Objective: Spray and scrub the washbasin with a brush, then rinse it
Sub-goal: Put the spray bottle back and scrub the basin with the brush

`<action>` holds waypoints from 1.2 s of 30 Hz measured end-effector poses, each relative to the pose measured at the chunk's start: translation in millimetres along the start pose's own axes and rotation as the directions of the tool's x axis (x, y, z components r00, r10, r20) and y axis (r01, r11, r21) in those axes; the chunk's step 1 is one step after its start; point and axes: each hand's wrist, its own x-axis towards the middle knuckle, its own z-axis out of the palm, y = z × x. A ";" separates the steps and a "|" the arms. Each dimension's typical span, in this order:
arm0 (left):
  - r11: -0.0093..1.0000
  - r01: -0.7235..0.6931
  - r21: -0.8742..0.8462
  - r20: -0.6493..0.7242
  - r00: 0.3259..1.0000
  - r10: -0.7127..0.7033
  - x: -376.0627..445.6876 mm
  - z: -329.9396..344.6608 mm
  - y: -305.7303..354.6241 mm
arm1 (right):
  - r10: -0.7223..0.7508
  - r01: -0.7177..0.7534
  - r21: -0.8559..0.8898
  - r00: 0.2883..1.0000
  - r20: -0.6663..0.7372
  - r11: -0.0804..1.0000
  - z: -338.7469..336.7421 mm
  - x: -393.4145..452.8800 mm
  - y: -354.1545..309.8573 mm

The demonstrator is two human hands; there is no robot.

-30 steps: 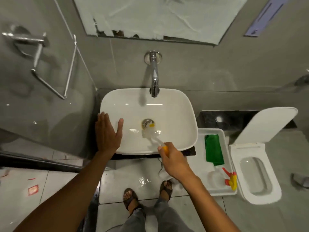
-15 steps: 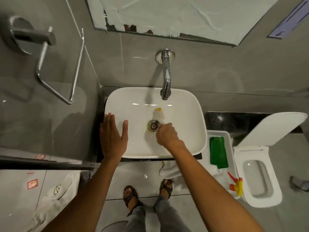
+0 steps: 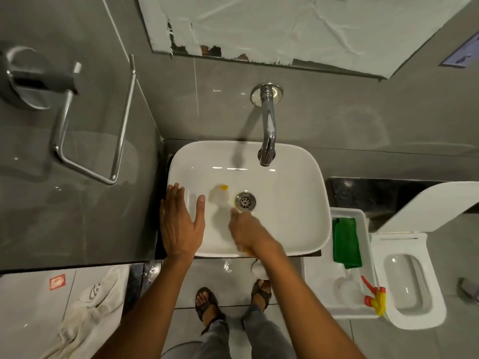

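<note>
The white washbasin point(image 3: 293, 203) sits under a chrome tap point(image 3: 268, 136), with a metal drain point(image 3: 245, 201) in its middle. My right hand point(image 3: 245, 231) is inside the bowl, closed on a brush whose blurred white bristle head with a yellow tip point(image 3: 219, 195) lies left of the drain. My left hand point(image 3: 181, 224) rests flat with fingers spread on the basin's left rim. A clear spray bottle with a red and yellow trigger point(image 3: 373, 296) lies in the white tray point(image 3: 316, 281) to the right.
A green cloth point(image 3: 346, 242) lies in the tray. An open white toilet point(image 3: 412, 286) stands at the far right. A chrome towel holder point(image 3: 85, 125) is on the left wall. A white cloth point(image 3: 88, 314) lies on the floor at lower left, near my sandalled feet.
My right hand has swept the brush from behind the drain to its left side. The left hand stays on the rim. The view has tilted slightly.
</note>
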 end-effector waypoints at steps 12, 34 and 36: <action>1.000 -0.008 -0.030 -0.030 1.000 0.007 0.1 -1.4 1.1 | -0.041 0.072 -0.236 0.991 0.130 0.969 32.9 -62.5 47.9; 0.995 0.016 -0.095 -0.046 0.999 -0.021 1.1 6.5 -5.4 | 0.232 -0.247 0.128 0.966 0.118 0.961 -6.0 -57.9 114.2; 0.994 0.021 -0.103 -0.039 0.999 -0.025 0.7 6.5 -6.3 | 0.149 -0.191 0.153 0.957 0.250 0.970 4.3 -47.8 84.9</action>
